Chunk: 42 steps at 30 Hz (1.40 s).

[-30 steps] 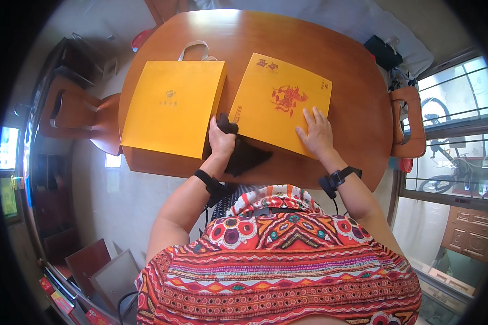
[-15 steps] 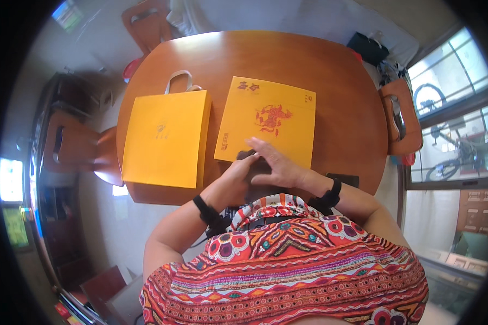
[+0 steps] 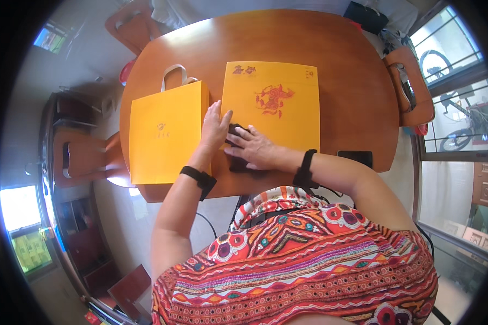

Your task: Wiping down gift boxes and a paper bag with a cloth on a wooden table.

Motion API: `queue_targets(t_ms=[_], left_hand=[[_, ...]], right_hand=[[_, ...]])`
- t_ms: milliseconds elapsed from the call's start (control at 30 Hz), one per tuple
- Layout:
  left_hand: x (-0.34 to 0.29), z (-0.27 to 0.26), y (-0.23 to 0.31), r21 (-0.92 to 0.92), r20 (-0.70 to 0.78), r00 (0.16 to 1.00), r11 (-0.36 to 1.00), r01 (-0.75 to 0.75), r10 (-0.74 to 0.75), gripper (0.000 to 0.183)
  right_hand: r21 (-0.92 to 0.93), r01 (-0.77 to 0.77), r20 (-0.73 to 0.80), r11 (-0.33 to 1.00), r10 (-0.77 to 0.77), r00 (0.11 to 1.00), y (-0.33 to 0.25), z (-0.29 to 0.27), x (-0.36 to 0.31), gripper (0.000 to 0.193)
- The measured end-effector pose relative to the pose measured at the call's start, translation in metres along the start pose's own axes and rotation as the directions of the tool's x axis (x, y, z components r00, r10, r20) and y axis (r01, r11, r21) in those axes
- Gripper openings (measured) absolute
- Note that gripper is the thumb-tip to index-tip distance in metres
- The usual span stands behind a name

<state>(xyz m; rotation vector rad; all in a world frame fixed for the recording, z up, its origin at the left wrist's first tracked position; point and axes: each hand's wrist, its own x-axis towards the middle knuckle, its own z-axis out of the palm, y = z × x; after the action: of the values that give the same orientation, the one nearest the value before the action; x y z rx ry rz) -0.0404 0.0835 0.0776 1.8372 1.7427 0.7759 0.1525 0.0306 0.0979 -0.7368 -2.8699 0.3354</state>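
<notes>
A flat yellow box [image 3: 271, 122] with a red figure printed on its lid lies on the table. My left hand [image 3: 216, 129] is at the box's near left side, fingers stretched out, between it and a yellow paper bag [image 3: 168, 146] with pale handles. My right hand [image 3: 259, 150] rests with spread fingers over a small black object [image 3: 237, 129] at the box's near left corner; its kind is hidden by the fingers. Another dark patch shows below that palm, too covered to name. Each wrist wears a black band.
The brown wooden table [image 3: 352, 108] has rounded corners. A dark flat phone-like slab [image 3: 355, 158] lies near its right front edge. Wooden chairs stand around, one at the right [image 3: 409, 86] and one at the left [image 3: 78, 157]. A black bag [image 3: 366, 17] is beyond the far right.
My hands, close together over the dark object before, have come apart. The left has moved forward to the box's left side; the right has moved slightly left. The camera view has also shifted.
</notes>
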Motion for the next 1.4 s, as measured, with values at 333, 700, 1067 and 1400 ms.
queue_targets(t_ms=[333, 700, 1067, 1400], left_hand=[[-0.021, 0.029, 0.009, -0.089, 0.071, 0.990, 0.987, 0.132, -0.126, 0.068], [0.005, 0.041, 0.004, 0.020, -0.005, 0.999, 0.999, 0.045, -0.045, 0.066], [-0.003, 0.032, 0.026, -0.111, 0.019, 0.990, 0.984, 0.138, -0.137, 0.052], [0.004, 0.013, -0.038, -0.462, 0.058, 0.954, 0.839, 0.287, -0.294, 0.038]], right_hand=[[-0.099, -0.119, -0.176, 0.988, 0.100, 0.979, 0.053, 0.005, -0.142, 0.042], [0.772, -0.563, -0.093, 0.296, 0.928, 0.361, 0.159, -0.026, -0.218, 0.044], [0.913, -0.175, 0.408, -0.369, 0.835, 0.369, 0.163, -0.035, -0.173, 0.032], [0.996, 0.051, 0.021, -0.078, 0.712, 0.701, 0.146, -0.137, -0.110, 0.047]])
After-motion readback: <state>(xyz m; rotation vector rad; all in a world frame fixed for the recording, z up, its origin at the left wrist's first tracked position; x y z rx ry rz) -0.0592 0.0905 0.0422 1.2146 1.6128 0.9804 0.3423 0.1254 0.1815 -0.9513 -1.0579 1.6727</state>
